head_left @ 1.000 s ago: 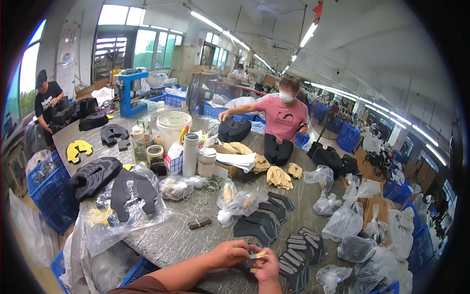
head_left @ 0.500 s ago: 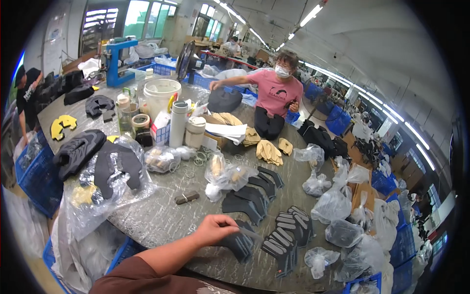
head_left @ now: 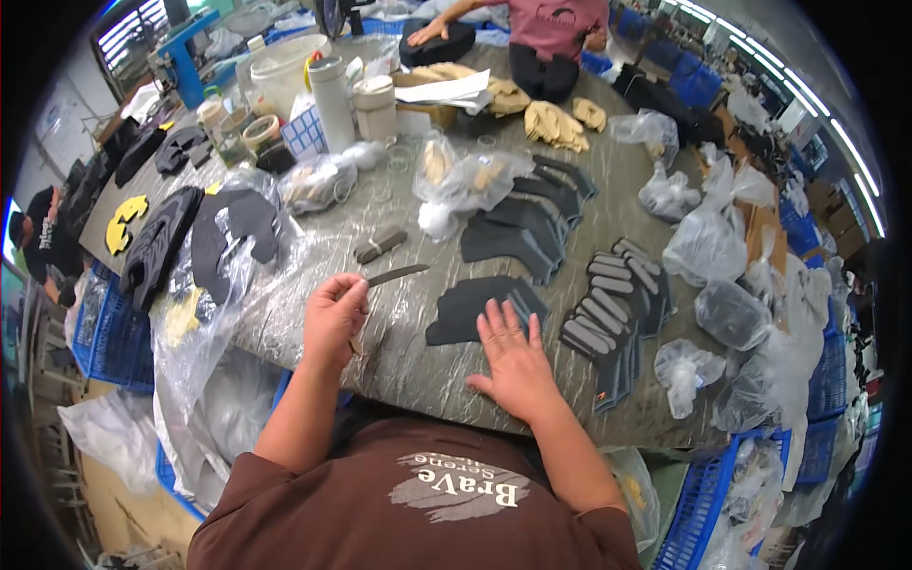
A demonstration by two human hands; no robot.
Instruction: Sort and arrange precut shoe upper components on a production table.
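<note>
Across the grey, streaked worktable [head_left: 404, 375], the person is holding the 2 hands apart. The left hand [head_left: 334, 315] is pinching 1 thin dark strip [head_left: 399, 275] by its left end; its long axis is pointing rightward and slightly away. To its right, the fanned dark-grey panels [head_left: 464, 313] are lying nearer to the right hand [head_left: 518, 369], whose spread fingers are resting over their near edge.
</note>
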